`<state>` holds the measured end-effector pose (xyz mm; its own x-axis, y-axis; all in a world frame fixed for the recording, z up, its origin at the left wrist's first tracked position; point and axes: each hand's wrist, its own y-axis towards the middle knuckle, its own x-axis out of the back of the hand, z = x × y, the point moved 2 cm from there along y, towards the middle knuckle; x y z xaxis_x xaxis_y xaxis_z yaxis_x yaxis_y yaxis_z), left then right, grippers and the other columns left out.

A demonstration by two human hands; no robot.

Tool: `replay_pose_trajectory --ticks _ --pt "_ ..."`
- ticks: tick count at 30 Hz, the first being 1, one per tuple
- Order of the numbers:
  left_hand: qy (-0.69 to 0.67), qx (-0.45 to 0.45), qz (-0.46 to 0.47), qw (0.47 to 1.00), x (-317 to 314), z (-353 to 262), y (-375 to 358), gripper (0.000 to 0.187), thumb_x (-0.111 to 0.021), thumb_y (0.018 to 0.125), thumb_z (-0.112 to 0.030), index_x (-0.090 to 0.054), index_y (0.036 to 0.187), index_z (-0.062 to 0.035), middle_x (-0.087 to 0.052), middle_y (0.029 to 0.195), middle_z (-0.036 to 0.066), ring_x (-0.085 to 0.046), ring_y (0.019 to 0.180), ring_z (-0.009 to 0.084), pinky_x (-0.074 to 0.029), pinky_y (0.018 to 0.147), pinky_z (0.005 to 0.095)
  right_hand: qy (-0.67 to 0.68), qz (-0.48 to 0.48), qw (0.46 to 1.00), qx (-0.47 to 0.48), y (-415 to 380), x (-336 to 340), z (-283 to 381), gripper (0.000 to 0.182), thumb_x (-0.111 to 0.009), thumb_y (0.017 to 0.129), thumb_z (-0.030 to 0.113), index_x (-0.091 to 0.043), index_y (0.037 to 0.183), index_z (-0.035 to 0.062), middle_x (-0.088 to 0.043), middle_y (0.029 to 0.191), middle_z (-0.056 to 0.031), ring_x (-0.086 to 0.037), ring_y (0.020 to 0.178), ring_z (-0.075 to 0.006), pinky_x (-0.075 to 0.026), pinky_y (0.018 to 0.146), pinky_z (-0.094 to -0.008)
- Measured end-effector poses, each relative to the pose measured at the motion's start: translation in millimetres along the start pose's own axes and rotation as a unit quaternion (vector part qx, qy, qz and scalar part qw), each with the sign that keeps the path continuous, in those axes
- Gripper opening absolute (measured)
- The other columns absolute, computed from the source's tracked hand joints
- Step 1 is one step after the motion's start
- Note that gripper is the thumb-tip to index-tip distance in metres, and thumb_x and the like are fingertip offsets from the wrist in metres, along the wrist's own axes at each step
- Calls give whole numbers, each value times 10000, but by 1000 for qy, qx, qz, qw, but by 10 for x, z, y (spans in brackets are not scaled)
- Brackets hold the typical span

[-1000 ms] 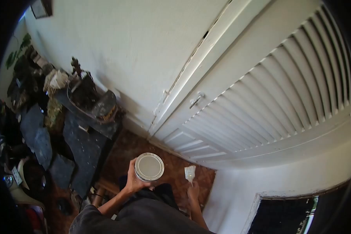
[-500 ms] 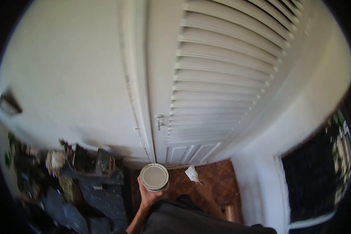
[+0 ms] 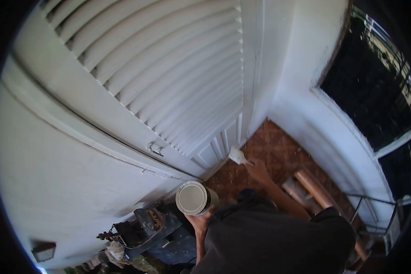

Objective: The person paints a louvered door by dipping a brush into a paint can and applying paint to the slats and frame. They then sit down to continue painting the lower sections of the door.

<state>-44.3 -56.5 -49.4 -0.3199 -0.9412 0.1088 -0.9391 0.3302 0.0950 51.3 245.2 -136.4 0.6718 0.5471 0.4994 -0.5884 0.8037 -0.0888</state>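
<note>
A round can [image 3: 191,198] with a pale top rests in my left hand [image 3: 200,222], whose fingers are wrapped round its lower side. My right hand [image 3: 257,170] is closed on the handle of a paintbrush [image 3: 237,155]. The brush's whitish bristle end points up and left, close to the bottom of a white louvred door [image 3: 169,77]. A metal handle [image 3: 155,149] sits on the door's frame side.
Red-brown patterned floor [image 3: 278,146] lies below the door. Wooden pieces [image 3: 316,188] and a metal-framed stand [image 3: 374,214] are at the right. Dark cluttered objects [image 3: 146,221] stand at lower left. A dark window opening [image 3: 365,77] is upper right.
The view has turned and shifted toward the right, bringing the wooden pieces and metal stand into sight. My right arm is stretched out more, with the brush nearer the door's lower corner.
</note>
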Motion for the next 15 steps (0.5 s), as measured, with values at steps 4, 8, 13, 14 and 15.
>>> replay_pose_trajectory --ticks 4,8,13,14,15 --pt "-4 2 22 1000 -88 -211 83 859 -923 609 -204 -497 1321 20 -585 1257 124 -578 1134 253 -435 1024 400 24 -16 1000 -9 83 1 100 246 -623 880 224 -736 948 17 -666 662 -97 -643 602 -192 -469 580 -351" --pt "13 39 23 999 -111 -193 143 865 -926 601 -213 -505 1320 20 -586 1264 116 -576 1139 255 -425 1036 397 61 18 995 -77 56 127 361 268 -601 887 220 -744 990 18 -690 697 -116 -677 666 -241 -500 637 -380" --pt "10 -2 54 998 -195 -29 318 921 -940 595 -257 -491 1352 13 -587 1274 106 -573 1154 244 -429 1045 404 86 -10 992 -94 56 153 31 284 -593 882 207 -735 1010 -3 -698 710 -122 -688 673 -235 -510 651 -368" --pt "19 -9 66 998 -217 1 368 905 -941 597 -261 -506 1344 7 -592 1265 97 -574 1146 234 -431 1039 396 92 -19 990 -103 33 233 28 283 -589 883 203 -732 1003 -10 -697 709 -118 -683 666 -222 -507 639 -362" --pt "27 -16 79 996 -266 10 396 889 -942 599 -266 -520 1335 1 -596 1257 89 -575 1138 224 -433 1033 388 98 -29 989 -111 7 342 19 283 -585 885 199 -730 995 -17 -695 708 -114 -678 660 -210 -504 628 -355"
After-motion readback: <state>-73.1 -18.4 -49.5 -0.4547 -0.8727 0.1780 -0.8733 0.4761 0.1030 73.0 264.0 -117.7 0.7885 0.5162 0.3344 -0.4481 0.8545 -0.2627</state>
